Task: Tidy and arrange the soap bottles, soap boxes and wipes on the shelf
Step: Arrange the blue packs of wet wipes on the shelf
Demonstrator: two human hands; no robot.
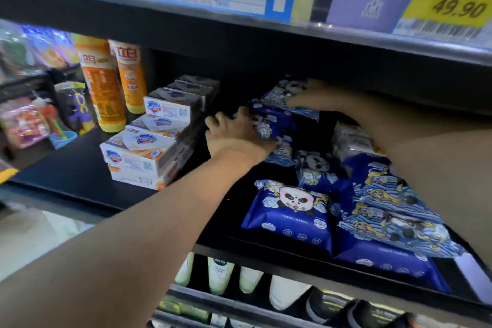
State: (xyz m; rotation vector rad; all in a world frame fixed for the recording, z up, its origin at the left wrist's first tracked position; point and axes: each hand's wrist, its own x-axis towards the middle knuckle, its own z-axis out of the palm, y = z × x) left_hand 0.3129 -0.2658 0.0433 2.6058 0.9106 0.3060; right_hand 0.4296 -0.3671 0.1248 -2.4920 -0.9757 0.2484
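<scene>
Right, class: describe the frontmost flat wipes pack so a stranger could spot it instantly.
Find the black shelf holding soap boxes on its left. Right of them lie blue packs; the wipes pack sits nearest the front edge, the only one showing a whole panda face.

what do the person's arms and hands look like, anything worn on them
Both forearms are bare with no sleeves, gloves or watch in view. The left hand wears a thin, pale ring on one finger. The right hand shows no ring, though it is blurred.
</scene>
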